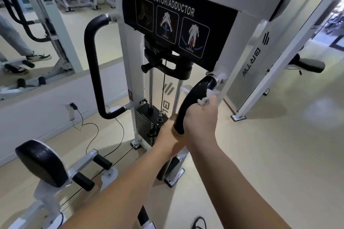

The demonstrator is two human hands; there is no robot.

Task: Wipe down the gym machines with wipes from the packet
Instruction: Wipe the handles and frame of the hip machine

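A white hip abductor/adductor machine [130, 46] stands before me, with a black instruction panel on top. Its right black padded handle [193, 98] curves down in front of me. My right hand [202, 117] is wrapped round this handle with a white wipe [207, 99] pressed against it; the wipe is blurred. My left hand [168, 134] grips the same handle lower down, partly hidden behind the right hand. The wipe packet is not in view.
The left black handle [93, 61] hangs on the machine's other side. A black leg pad [40, 163] and foot pegs sit lower left. A wall socket with a cable [72, 107] is on the low wall. Another white machine frame [290, 46] stands to the right. A person's legs show in the mirror [22, 48].
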